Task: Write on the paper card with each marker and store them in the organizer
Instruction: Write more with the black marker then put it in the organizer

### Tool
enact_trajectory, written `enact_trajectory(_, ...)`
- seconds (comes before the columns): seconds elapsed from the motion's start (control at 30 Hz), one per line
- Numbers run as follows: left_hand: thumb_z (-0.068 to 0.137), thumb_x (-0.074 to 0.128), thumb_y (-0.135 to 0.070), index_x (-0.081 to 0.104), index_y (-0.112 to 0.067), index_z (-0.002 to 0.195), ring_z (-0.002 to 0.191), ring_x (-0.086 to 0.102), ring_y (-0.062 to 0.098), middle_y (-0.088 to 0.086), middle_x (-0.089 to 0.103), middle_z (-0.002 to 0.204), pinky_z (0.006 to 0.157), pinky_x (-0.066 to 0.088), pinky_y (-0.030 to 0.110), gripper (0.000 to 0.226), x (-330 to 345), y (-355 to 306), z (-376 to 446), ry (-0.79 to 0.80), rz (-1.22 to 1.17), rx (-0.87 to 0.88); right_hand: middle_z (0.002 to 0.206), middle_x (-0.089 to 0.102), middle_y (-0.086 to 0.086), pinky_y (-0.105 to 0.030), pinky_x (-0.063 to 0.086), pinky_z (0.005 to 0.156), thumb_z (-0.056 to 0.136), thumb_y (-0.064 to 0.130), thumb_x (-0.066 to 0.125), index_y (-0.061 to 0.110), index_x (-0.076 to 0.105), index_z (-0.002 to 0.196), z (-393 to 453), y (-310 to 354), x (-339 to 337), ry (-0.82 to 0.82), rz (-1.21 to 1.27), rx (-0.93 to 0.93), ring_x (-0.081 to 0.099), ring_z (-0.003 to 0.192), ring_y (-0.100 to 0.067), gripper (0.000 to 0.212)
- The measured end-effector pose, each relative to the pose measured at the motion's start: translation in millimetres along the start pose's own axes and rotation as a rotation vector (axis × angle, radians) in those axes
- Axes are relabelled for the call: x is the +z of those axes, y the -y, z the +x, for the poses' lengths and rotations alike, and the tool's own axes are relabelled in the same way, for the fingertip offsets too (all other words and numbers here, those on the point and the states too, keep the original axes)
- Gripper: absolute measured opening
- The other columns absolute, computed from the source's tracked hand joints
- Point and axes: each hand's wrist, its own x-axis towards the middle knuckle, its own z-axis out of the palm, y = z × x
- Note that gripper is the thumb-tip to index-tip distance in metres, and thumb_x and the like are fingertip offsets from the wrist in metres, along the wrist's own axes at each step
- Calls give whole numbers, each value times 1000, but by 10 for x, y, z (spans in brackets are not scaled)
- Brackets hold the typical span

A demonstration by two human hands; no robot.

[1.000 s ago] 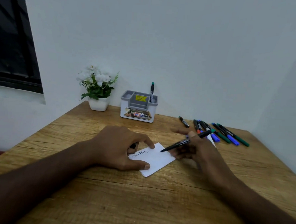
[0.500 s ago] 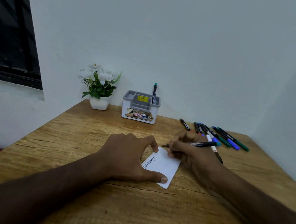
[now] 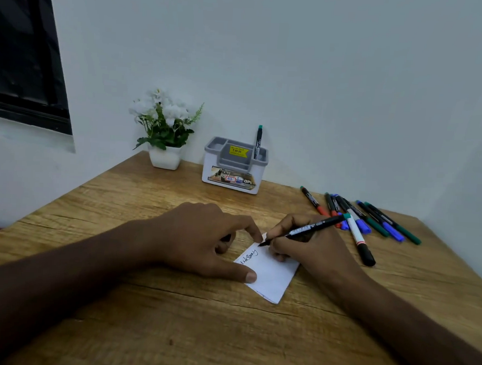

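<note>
Right hand [image 3: 309, 247] grips a black marker [image 3: 301, 230], tip on the paper card [image 3: 271, 270] mid-table; left hand [image 3: 200, 239] pins the card with thumb and forefinger. Behind, the organizer [image 3: 233, 168] holds one marker [image 3: 258, 141].
</note>
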Motion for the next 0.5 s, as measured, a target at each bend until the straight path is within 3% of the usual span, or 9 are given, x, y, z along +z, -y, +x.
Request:
enact_trajectory(0.13,84,58,-84,45,-60,137,69,54,-6,-13,52,65,59,37,29,60,11,96,6,-8,-45,46,83,82,5,-36,61,73,87,14,80,20,81,80,-9,11,16,-6,-67,-20,71,69,-1,10)
enact_trajectory(0.3,85,57,-84,45,-62,139,68,55,-9,-19,56,66,59,39,28,60,-13,143,13,0,-37,72,85,81,8,-27,60,69,88,16,81,22,81,81,-3,9,22,8,-101,-42,73,75,-1,9)
enact_trajectory(0.43,89,53,-82,42,-61,142,65,57,3,-8,56,66,62,49,37,58,-19,165,-6,-6,31,100,83,81,8,-22,54,67,88,17,80,21,81,81,7,1,12,8,-69,-8,70,71,3,9)
enact_trajectory(0.5,90,53,-82,42,-61,142,65,57,5,-6,57,66,61,47,35,58,-16,177,3,-10,28,106,84,81,8,-21,54,68,89,18,81,22,82,83,4,-5,14,12,-63,3,71,74,1,7)
